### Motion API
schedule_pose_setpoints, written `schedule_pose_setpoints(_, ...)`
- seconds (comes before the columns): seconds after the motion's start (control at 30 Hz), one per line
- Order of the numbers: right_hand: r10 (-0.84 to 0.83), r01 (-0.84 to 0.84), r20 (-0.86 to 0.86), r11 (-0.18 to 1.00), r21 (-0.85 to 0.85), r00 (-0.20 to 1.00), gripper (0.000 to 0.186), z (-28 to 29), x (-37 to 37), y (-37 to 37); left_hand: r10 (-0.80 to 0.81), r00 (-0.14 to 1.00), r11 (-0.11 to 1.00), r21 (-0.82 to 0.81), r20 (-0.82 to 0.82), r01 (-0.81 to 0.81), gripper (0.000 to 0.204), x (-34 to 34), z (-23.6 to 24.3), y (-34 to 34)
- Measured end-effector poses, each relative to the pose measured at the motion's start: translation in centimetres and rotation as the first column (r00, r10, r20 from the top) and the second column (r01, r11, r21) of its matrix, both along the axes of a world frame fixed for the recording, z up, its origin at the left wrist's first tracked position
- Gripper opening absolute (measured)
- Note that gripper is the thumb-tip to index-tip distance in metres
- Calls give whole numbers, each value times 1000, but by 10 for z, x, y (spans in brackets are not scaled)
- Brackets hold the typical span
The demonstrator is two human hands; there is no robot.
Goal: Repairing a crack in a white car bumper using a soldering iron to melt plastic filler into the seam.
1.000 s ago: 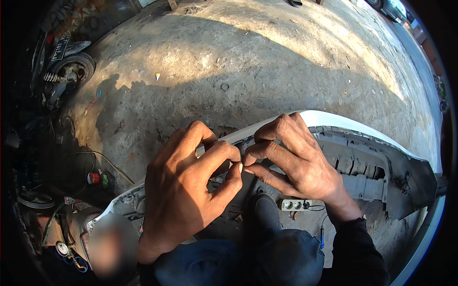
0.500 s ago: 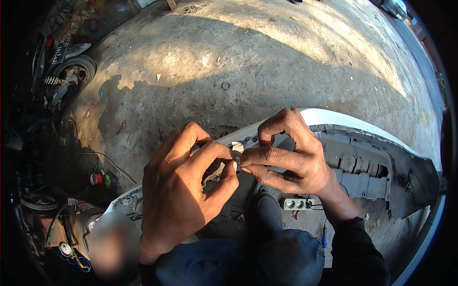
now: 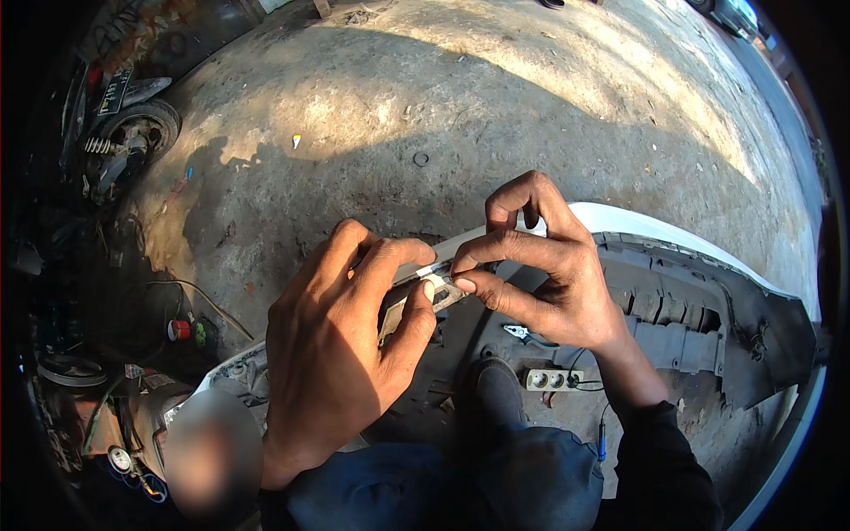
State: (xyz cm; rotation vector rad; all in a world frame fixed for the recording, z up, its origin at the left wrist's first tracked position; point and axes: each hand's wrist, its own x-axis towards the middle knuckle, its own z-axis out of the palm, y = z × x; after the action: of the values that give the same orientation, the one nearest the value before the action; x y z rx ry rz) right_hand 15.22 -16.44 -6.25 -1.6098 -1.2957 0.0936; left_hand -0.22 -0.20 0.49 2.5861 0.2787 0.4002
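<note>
A car bumper, white along its outer edge and grey-black inside, curves across the ground in front of me. Above its middle, my left hand has its thumb and index finger apart, with a narrow gap between the tips. Facing it, my right hand pinches thumb and index finger together at the same spot. Whatever is in that pinch is too small to name. Just beyond the fingertips shows a pale, whitish patch on the bumper's inner edge. Pliers with teal handles lie below my right hand.
A white power strip with a black plug rests beside my shoe. A blue pen-shaped tool hangs on a cord near my right sleeve. At left are a motorcycle wheel, a red-capped can and a blurred area.
My left thumb and index finger have parted from their pinch. My right hand has lifted its upper fingers slightly, keeping its pinch, and the pliers have come into sight.
</note>
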Motion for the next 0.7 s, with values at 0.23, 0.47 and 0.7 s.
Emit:
schedule_pose_setpoints(0.23, 19, -19, 34, 1000, -2, 999, 24, -1, 1, 6, 33, 999, 999, 8, -16, -33, 31, 1, -1, -2)
schedule_pose_setpoints(0.47, -50, 47, 137, 999, 23, 989, 26, 2, -1, 9, 44, 999, 999, 14, -14, -44, 28, 2, -1, -2)
schedule_pose_setpoints(0.7, -129, 110, 325, 991, 77, 937, 32, -6, -4, 9, 77, 997, 997, 22, -25, -77, 27, 3, -2, -4)
